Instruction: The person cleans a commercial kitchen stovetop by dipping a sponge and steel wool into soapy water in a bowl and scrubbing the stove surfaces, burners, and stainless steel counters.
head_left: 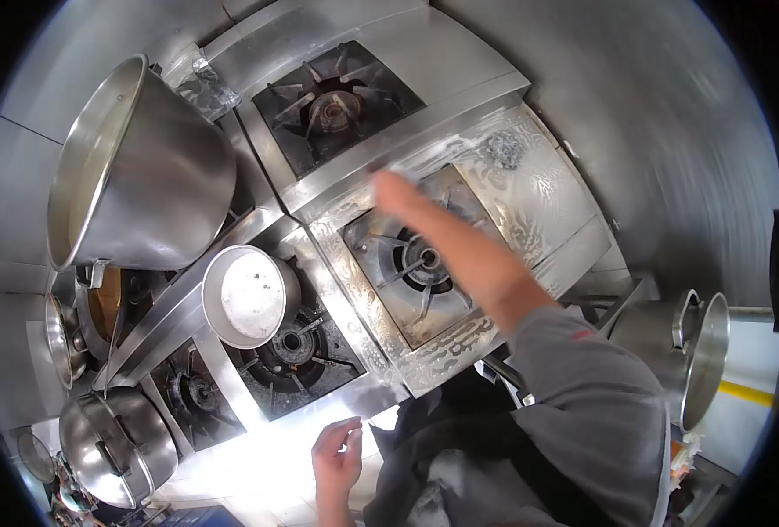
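the right hand (pixel 393 192) is blurred at the metal ledge (pixel 470 112) along the sudsy stovetop (pixel 543 206); i can't tell whether its fingers pinch anything. the left hand (pixel 337 455) hangs beside the black apron (pixel 447 422), fingers loosely curled around a gap. a wiry scourer (pixel 504 149) lies on the wet stovetop, well apart from both hands.

I see a flat steel stovetop (pixel 543 202), wet, streaked with suds, brownish stains near its round dark burner (pixel 426 257), which sits within a square panel, metal prongs around it
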`<state>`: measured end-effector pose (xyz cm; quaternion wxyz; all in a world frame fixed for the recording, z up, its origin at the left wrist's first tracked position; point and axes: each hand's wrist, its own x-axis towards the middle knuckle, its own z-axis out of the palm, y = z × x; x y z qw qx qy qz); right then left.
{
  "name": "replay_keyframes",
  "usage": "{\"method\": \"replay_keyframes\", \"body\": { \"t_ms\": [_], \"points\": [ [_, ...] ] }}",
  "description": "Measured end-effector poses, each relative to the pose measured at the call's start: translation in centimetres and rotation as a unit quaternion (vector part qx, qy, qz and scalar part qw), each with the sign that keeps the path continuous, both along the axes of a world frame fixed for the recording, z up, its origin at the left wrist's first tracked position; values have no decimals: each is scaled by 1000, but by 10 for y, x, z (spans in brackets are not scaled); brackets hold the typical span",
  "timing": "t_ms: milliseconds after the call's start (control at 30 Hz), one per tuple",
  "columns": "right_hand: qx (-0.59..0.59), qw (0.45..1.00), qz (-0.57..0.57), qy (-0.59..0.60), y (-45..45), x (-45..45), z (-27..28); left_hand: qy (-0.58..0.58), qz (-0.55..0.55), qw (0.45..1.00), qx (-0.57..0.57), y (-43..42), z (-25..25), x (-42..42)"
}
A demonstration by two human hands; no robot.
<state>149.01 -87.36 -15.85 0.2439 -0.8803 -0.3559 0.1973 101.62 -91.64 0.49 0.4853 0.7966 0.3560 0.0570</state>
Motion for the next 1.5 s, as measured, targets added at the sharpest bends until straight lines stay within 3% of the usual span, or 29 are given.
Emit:
{"method": "replay_keyframes", "body": {
  "t_ms": [33, 67, 100, 200, 233, 267, 300, 367, 467, 533, 600, 633, 667, 767, 800, 867, 900, 967, 1000, 1033, 1100, 1133, 1200, 1233, 1267, 1300, 1333, 1367, 1500],
  "points": [
    [12, 997, 65, -37, 22, -28, -5, 0, -1, 1000, -1, -1, 0, -1],
    [62, 996, 47, 46, 37, -59, 6, -6, -5, 1000, 7, -2, 0, -1],
    [107, 986, 117, 44, 60, -77, -15, -12, -9, 1000, 15, -1, -1, 0],
    [31, 983, 171, 57, 87, -90, -20, -3, -27, 999, 36, 0, 9, 6],
    [113, 986, 119, 31, 58, -78, -3, 4, -27, 999, 35, -2, 10, 1],
    [54, 991, 124, 2, 52, -48, -19, -8, -13, 1000, 24, -3, 8, -5],
    [100, 989, 86, -61, 27, -24, -22, -25, 4, 1000, 15, -1, 6, -9],
    [-28, 997, 62, -27, -4, 23, 8, -21, 8, 1000, 19, -1, 7, -18],
    [31, 995, 82, -47, 11, -13, 28, -22, 11, 1000, 18, -2, -3, -31],
    [270, 961, 53, -3, 34, -92, 85, -25, 10, 999, 21, -3, 2, -30],
    [308, 918, 244, -48, 73, -155, 107, -29, -1, 999, 37, 1, -5, -34],
    [296, 910, 285, -50, 89, -187, 120, -27, 3, 999, 43, 9, -14, -39],
    [310, 871, 342, -167, 111, -213, 117, -40, -20, 994, 97, 21, -27, -40],
    [35, 879, 423, -216, 157, -246, 112, -85, -4, 979, 184, 60, -44, -25],
    [35, 876, 427, -221, 160, -251, 108, -102, 27, 980, 169, 73, -44, -18],
    [-48, 951, 298, -64, 162, -260, 100, -160, 73, 974, 140, 94, -39, -9],
    [-49, 951, 298, -70, 166, -269, 98, -166, 75, 973, 140, 98, -34, -14],
    [-20, 970, 186, -155, 163, -282, 89, -167, 95, 975, 112, 99, -21, -18],
    [-64, 966, 204, -147, 170, -279, 83, -171, 87, 974, 117, 98, -17, -25],
    [-37, 972, 192, -129, 178, -276, 67, -174, 64, 968, 170, 100, -25, -37],
    [199, 977, 79, -23, 169, -270, 74, -171, 71, 976, 115, 96, -29, -74],
    [200, 977, 62, -27, 155, -264, 87, -162, 58, 975, 141, 99, -34, -86],
    [422, 882, -154, 140, 114, -247, 123, -89, 72, 990, 86, 99, -27, -108],
    [506, 834, -218, 29, 115, -217, 81, -73, 79, 990, 90, 99, -28, -117],
    [461, 809, -320, 175, 76, -206, 119, -56, 86, 990, 95, 98, -30, -122],
    [505, 780, -360, 85, 58, -175, 104, -58, 71, 991, 100, 99, -30, -123],
    [544, 709, -413, 174, 37, -148, 105, -15, 70, 994, 87, 97, -29, -124],
    [525, 688, -497, 69, 36, -101, 56, 31, 72, 994, 76, 96, -31, -126],
    [510, 682, -522, 51, 9, 9, 35, 43, 56, 997, 31, 90, -54, -121]
  ]
}}
